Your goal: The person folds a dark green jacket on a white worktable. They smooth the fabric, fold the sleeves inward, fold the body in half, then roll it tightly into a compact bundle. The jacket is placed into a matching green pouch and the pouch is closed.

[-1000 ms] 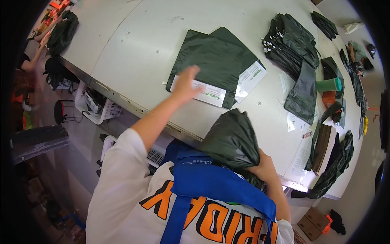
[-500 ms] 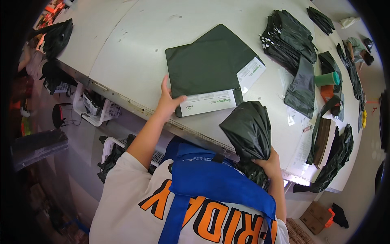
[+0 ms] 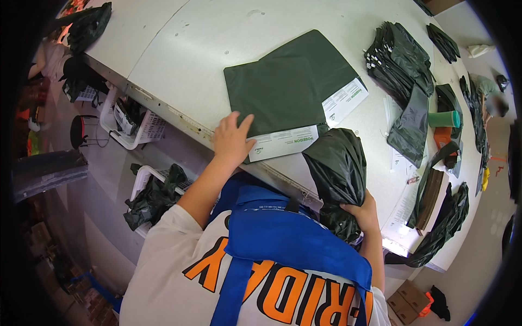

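Observation:
Two flat dark-green pouches with white printed strips overlap on the table; the upper pouch [image 3: 274,100] covers part of the rear pouch [image 3: 321,60]. Over the near left corner of the upper one lies my left hand [image 3: 234,138], fingers spread and holding nothing. My right hand [image 3: 363,214] is closed round the gathered middle of a crumpled dark plastic bag [image 3: 340,165] at the table's front edge. The bag's upper part bulges over the tabletop beside the pouch's right corner, and its lower end hangs by my apron [image 3: 293,242].
The white table [image 3: 185,81] carries a fanned stack of dark bags [image 3: 399,65] on the right. Nearby are a green cylinder [image 3: 443,119] and brown cardboard strips [image 3: 432,204]. White baskets [image 3: 136,138] with dark bags stand below the front edge. Other people are at both sides.
My left hand has moved from beside the upper pouch's left edge onto its near left corner. My right hand still grips the plastic bag, which has shifted slightly. The view has tilted a little.

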Action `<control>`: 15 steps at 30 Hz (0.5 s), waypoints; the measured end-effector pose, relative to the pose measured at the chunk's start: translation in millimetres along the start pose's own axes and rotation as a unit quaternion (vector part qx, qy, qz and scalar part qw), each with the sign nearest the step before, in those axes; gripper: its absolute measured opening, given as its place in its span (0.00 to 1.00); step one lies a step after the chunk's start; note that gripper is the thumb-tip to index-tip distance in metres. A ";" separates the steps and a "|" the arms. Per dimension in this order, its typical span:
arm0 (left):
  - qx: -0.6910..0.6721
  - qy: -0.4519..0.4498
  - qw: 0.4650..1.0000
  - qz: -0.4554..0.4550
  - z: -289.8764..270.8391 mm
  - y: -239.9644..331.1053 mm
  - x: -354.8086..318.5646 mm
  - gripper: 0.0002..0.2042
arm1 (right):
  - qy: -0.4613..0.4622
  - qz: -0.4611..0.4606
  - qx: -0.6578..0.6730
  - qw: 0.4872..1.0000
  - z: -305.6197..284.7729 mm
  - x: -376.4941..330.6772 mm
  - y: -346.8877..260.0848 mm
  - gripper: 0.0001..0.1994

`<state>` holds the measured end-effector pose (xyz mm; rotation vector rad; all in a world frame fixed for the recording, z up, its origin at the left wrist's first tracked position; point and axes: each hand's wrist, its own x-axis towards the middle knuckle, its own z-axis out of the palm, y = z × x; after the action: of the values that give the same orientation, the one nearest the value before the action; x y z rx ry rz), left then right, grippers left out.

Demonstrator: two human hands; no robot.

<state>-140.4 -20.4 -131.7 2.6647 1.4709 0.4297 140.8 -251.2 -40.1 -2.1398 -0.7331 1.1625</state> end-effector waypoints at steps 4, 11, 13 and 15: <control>-0.086 -0.072 0.985 0.134 40.6 -3.8 20.3 0.22 | -0.032 -0.029 -0.058 0.997 1.7 4.5 -20.1 0.29; -0.115 -0.123 0.950 0.262 7.8 -10.9 55.3 0.14 | -0.185 -0.097 -0.241 0.948 15.1 16.9 -69.5 0.32; -0.182 -0.038 0.947 0.264 -13.7 2.2 59.6 0.18 | -0.243 -0.101 -0.290 0.920 31.1 26.9 -84.4 0.31; -0.221 -0.020 0.926 0.304 -31.7 3.9 60.8 0.21 | -0.194 -0.115 -0.286 0.931 41.7 36.7 -80.9 0.30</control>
<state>-115.3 26.0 -87.9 2.6518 0.4155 0.6423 106.9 -161.2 -20.7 -2.1949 -1.6251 1.3778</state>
